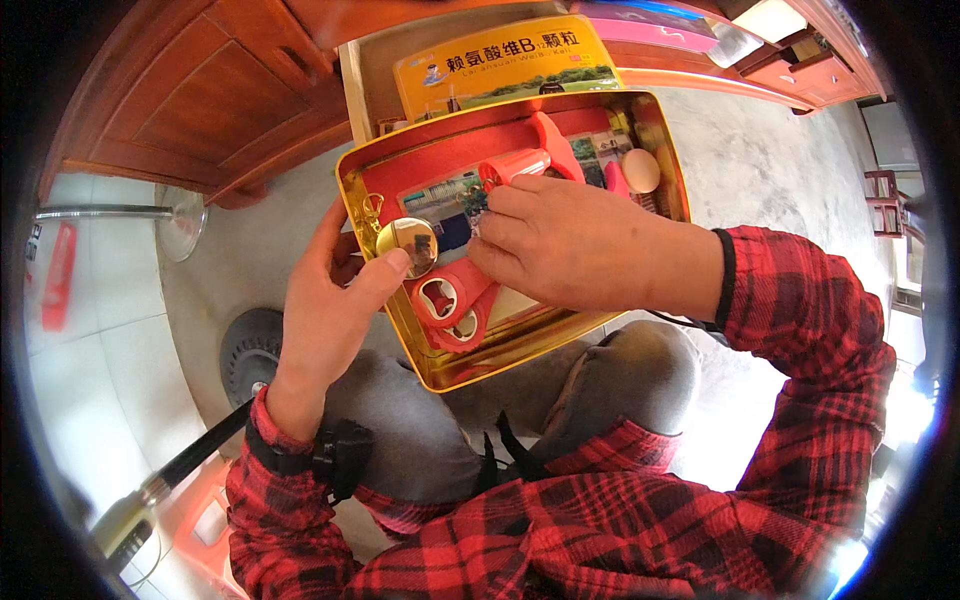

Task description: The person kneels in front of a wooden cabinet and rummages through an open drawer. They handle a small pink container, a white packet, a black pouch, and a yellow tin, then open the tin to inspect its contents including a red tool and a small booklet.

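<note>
A gold metal tin (pixel 517 364) with a red inner side sits tilted above my knees. My left hand (pixel 337 300) grips its left edge, the thumb pressing a round shiny gold disc (pixel 411 244) with a clasp against the rim. Inside the tin, the fingers of my right hand (pixel 540 240) reach down beside a red plastic cylinder (pixel 517 166); what they touch is hidden. Red bottle openers (pixel 454 300) lie near the lower left corner. Photos or printed cards (pixel 450 206) cover part of the bottom. A beige, egg-shaped object (pixel 640 171) lies at the right, next to something pink.
Behind the tin, a yellow printed box or lid (pixel 510 64) stands in an open wooden drawer (pixel 360 90). Wooden cabinets (pixel 217 112) rise at the left. A black round base (pixel 251 352) and a black pole (pixel 206 442) are near my left arm.
</note>
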`<state>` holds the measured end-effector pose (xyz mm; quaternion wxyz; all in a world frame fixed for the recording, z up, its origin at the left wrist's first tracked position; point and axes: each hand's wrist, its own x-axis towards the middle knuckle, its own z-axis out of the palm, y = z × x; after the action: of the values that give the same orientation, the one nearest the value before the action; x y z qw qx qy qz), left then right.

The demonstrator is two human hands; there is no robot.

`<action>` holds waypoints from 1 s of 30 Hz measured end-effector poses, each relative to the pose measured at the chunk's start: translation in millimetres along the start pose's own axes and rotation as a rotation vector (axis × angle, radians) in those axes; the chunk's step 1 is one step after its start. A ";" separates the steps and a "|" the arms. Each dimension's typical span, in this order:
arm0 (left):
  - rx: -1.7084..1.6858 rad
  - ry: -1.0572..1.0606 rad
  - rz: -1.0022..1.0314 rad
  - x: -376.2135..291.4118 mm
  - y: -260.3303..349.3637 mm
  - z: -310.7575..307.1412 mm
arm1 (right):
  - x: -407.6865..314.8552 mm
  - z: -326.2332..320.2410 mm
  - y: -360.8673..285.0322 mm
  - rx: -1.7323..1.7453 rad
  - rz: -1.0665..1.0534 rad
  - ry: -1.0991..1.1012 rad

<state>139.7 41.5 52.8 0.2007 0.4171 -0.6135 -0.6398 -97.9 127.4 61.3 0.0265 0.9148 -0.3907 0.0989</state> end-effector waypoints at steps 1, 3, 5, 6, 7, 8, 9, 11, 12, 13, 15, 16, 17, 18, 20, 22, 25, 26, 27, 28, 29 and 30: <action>-0.001 -0.001 -0.002 -0.3 0.4 -0.5 | -0.1 -0.7 0.9 0.011 -0.004 -0.031; 0.008 -0.003 -0.013 -0.5 0.4 -1.0 | 0.2 -3.1 2.5 0.023 -0.014 -0.106; 0.016 0.000 -0.016 -1.0 0.1 -1.4 | 2.1 -4.9 4.0 0.030 -0.029 -0.071; 0.021 0.002 -0.013 -1.2 -0.2 -1.6 | 3.0 -5.7 4.7 0.029 -0.035 -0.061; 0.028 0.004 -0.010 -1.4 -0.3 -1.7 | 3.9 -6.1 5.2 0.024 -0.036 -0.067; 0.018 -0.003 -0.006 -1.4 -0.3 -1.7 | 4.6 -6.4 5.6 0.018 -0.036 -0.074; 0.009 -0.010 -0.003 -1.4 -0.1 -1.8 | 5.3 -6.2 6.1 0.013 -0.036 -0.080; -0.006 -0.014 0.009 -1.4 0.4 -0.9 | 5.9 -5.6 6.4 0.015 -0.033 -0.079; -0.013 -0.010 0.019 -1.3 0.4 0.0 | 6.5 -4.9 6.6 0.017 -0.033 -0.077; -0.019 -0.005 0.029 -1.2 0.5 0.9 | 6.4 -4.8 6.9 0.023 -0.030 -0.076; -0.005 -0.017 0.020 0.1 1.3 0.4 | 7.1 -4.9 8.1 0.022 -0.025 -0.122; -0.005 -0.018 0.013 0.3 1.7 -0.3 | 6.2 -6.8 9.3 0.047 -0.016 -0.048; -0.002 -0.016 0.011 0.4 1.8 -0.8 | 4.1 -10.1 11.3 0.061 -0.002 -0.030; -0.009 -0.014 0.009 0.8 1.1 -0.4 | 1.8 -13.8 13.4 0.074 0.011 -0.012; 0.015 -0.014 -0.001 0.8 0.4 -1.3 | -4.2 -22.3 18.4 0.129 0.078 0.017; 0.034 -0.002 -0.013 2.1 -1.0 -1.3 | -8.2 -28.1 25.4 0.161 0.107 0.065; 0.007 -0.015 -0.010 2.7 -1.7 -1.7 | -19.7 -39.6 30.7 0.222 0.183 0.167; -0.022 -0.028 0.006 2.8 -1.7 -2.0 | -23.3 -43.6 32.6 0.303 0.258 0.171; 0.001 -0.022 -0.011 2.8 -1.7 -2.1 | -26.8 -46.4 32.3 0.370 0.337 0.147; 0.008 -0.022 -0.013 3.5 -1.8 -2.2 | -30.2 -49.2 30.9 0.431 0.421 0.126; 0.015 -0.021 -0.011 4.3 -1.8 -2.4 | -33.2 -51.7 30.1 0.500 0.512 0.103; 0.009 -0.016 -0.015 4.2 -2.0 -2.2 | -35.4 -53.3 29.8 0.579 0.576 0.079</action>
<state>139.5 37.2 49.9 0.1892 0.4175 -0.6149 -0.6417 -151.8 138.6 105.5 -0.2458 0.7331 -0.5858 0.2431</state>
